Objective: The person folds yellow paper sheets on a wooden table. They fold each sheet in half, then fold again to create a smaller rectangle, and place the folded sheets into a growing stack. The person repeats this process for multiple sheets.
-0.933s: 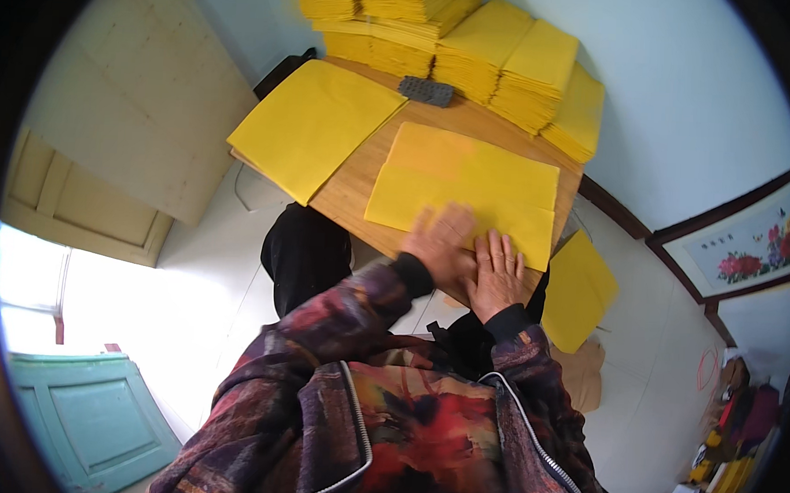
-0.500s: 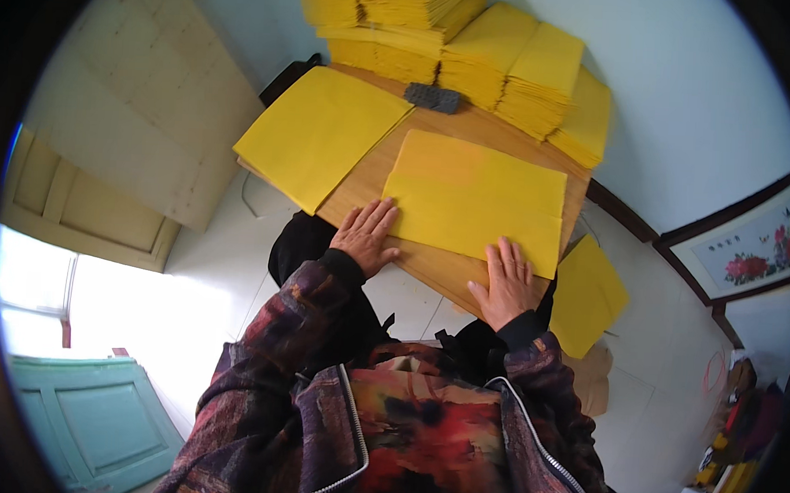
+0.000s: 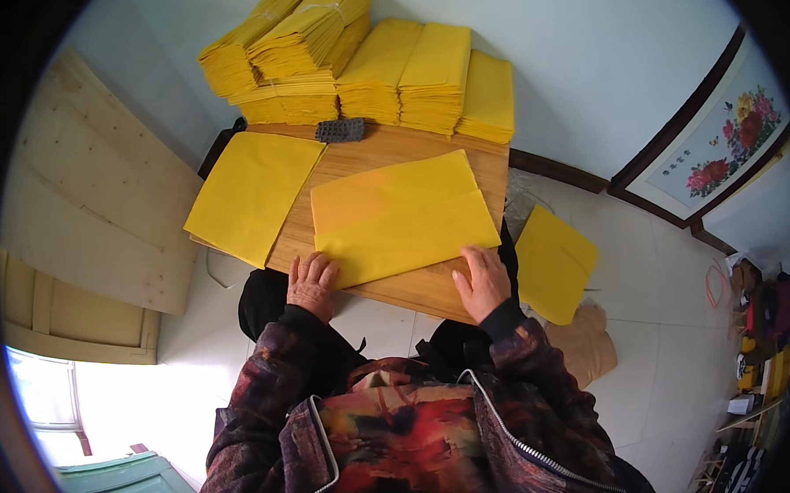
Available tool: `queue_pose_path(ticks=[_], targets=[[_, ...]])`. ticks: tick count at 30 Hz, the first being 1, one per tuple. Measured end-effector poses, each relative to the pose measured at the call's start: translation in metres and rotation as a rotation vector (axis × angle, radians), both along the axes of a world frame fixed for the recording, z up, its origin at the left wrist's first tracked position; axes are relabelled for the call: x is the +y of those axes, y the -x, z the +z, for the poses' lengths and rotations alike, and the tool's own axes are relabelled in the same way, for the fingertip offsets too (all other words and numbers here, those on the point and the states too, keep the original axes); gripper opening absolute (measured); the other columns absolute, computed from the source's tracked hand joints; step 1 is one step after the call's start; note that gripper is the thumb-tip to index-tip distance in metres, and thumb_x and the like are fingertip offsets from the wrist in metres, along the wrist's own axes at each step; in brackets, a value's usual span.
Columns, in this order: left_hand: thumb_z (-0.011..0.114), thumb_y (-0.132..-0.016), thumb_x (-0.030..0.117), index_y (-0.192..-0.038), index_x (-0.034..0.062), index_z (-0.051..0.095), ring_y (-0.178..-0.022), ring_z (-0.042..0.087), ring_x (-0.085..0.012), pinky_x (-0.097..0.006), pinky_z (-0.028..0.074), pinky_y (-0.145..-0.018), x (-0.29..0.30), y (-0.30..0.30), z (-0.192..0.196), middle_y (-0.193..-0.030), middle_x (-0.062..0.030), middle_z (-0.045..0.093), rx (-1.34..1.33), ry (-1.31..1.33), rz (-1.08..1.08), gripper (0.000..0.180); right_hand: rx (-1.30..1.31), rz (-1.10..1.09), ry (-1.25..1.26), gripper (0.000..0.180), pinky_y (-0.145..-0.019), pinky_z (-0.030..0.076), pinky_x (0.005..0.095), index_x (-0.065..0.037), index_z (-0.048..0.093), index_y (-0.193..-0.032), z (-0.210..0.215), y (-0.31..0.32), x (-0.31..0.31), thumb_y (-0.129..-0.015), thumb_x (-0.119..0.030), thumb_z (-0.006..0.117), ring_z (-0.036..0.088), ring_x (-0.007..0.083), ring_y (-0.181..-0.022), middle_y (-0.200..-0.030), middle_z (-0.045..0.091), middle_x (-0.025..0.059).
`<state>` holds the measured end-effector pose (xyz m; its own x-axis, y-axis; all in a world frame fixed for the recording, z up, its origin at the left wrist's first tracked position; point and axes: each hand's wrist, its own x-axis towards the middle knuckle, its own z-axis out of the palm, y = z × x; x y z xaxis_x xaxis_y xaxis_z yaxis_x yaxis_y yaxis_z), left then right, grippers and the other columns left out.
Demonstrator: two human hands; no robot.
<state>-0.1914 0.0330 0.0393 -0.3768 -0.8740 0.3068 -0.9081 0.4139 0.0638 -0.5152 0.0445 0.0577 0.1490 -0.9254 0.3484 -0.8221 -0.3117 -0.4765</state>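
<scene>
A yellow paper sheet (image 3: 400,220), with a fold line running across it and an orange-tinted patch on its left, lies slantwise on the wooden table (image 3: 393,290). My left hand (image 3: 312,287) is at the sheet's near left corner, its fingers bent slightly over the table's near edge and not gripping. My right hand (image 3: 483,284) rests at the near right corner, thumb apart and fingertips touching the paper's edge. Left of this sheet lies a flat pile of yellow paper (image 3: 254,192).
Tall stacks of folded yellow paper (image 3: 434,68) line the table's far side by the wall. In front of them sits a dark grey block (image 3: 340,130). Right of the table, another yellow sheet (image 3: 557,262) lies low, beside brown paper (image 3: 585,343). A wooden board (image 3: 98,181) leans at left.
The sheet has turned counter-clockwise, its right end swinging away from me. My left hand has come nearer to me along its edge. The whole view has also shifted and rotated.
</scene>
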Motion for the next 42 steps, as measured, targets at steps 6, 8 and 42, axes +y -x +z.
queue_pose_path(ticks=[6, 8, 42], targets=[[0.058, -0.065, 0.005, -0.096, 0.0119, 0.060, -0.102, 0.053, -0.0275, -0.047, 0.036, -0.097, 0.002, -0.007, 0.007, -0.100, -0.0067, 0.057, 0.107, 0.032, -0.284, 0.032, -0.545, 0.220, -0.569, 0.033, -0.068, 0.050, 0.0264, -0.001, 0.049, -0.117, 0.001, -0.018, 0.049, -0.088, -0.011, 0.058, 0.062, 0.0146, -0.079, -0.092, 0.064, 0.0098], [0.061, -0.063, 0.009, -0.091, 0.0132, 0.061, -0.089, 0.055, -0.0256, -0.042, 0.041, -0.082, 0.012, 0.004, 0.010, -0.091, -0.0047, 0.056, 0.115, 0.065, -0.316, 0.029, -0.698, 0.321, -0.587, 0.042, -0.073, 0.049, 0.0262, -0.002, 0.041, -0.128, -0.004, -0.027, 0.052, -0.091, -0.010, 0.056, 0.060, 0.0131, -0.083, -0.095, 0.063, 0.0099], [0.074, -0.060, 0.024, -0.127, 0.0166, 0.048, -0.123, 0.041, -0.0316, -0.046, 0.032, -0.102, -0.004, 0.001, 0.009, -0.130, -0.0103, 0.046, 0.036, -0.165, 0.004, 0.072, 0.054, 0.154, -0.002, 0.028, -0.093, 0.042, 0.0415, -0.002, 0.060, -0.096, 0.027, 0.028, -0.047, -0.072, -0.011, 0.069, 0.050, 0.0343, -0.109, -0.116, 0.054, 0.0141]])
